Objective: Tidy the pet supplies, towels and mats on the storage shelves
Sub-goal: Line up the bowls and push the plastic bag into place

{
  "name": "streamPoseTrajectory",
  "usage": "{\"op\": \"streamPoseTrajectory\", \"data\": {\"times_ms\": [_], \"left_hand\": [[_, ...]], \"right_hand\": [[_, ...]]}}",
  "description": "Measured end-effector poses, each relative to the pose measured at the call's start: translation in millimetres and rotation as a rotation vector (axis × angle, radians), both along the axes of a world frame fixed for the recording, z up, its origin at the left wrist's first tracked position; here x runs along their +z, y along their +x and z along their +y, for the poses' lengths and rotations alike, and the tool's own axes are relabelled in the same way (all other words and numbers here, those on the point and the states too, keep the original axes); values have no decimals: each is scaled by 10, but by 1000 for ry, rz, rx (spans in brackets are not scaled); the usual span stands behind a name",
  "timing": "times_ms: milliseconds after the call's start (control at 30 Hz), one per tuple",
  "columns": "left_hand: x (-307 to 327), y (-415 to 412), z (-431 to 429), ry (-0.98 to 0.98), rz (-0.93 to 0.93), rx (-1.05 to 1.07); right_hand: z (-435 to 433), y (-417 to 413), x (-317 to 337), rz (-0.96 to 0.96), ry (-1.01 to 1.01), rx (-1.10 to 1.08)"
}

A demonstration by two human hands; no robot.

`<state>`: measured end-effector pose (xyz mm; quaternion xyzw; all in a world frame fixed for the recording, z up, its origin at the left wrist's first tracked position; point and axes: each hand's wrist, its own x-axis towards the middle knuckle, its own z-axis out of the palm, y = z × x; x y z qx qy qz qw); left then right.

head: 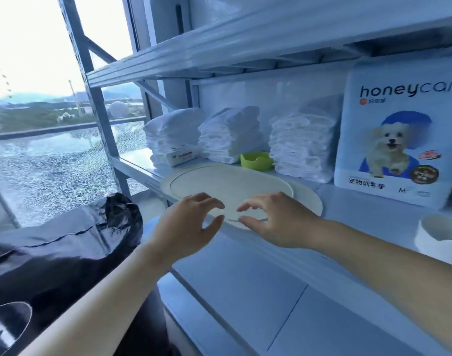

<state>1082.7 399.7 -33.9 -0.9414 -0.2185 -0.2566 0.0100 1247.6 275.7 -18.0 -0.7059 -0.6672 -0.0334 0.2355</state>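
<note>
Both arms reach forward to the shelf [361, 209]. The left hand [191, 222] and right hand [273, 222] are side by side over the near edge of the oval mat [232, 183], fingers loosely curved, thumbs apart, gripping nothing. Behind the mat stand towel stacks [230, 134] with a green bowl [257, 161] between two. A pad pack [399, 140] stands right.

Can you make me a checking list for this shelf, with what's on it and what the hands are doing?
Surface: pale metal shelf; the mat reaches its front edge.
Job's things: round mat lying flat in front; three towel stacks behind it; pet pad pack upright on the right.
Clutter: green bowl between two stacks; white bowl far right; black bag lower left.
Hands: left hand and right hand open, fingers curved over the mat's front edge, holding nothing.
Cables: nothing seen.
Surroundings: cracked window left; upper shelf overhead.
</note>
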Motion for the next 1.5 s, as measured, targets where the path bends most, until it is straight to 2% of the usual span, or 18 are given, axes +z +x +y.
{"op": "streamPoseTrajectory", "data": {"times_ms": [333,667,1000,1167,1500], "left_hand": [[-363,53,775,-121,12,108],[-284,527,1719,-161,-16,148],[-262,626,2582,-162,-18,208],[-225,641,3120,-127,47,215],[-203,682,4296,-152,0,190]], "right_hand": [[1091,112,-175,-26,-98,35],[2001,715,-136,-27,-77,60],[2899,848,-160,-13,-111,90],[3348,864,-144,8,-97,64],[4393,782,-159,63,-49,-57]]}}
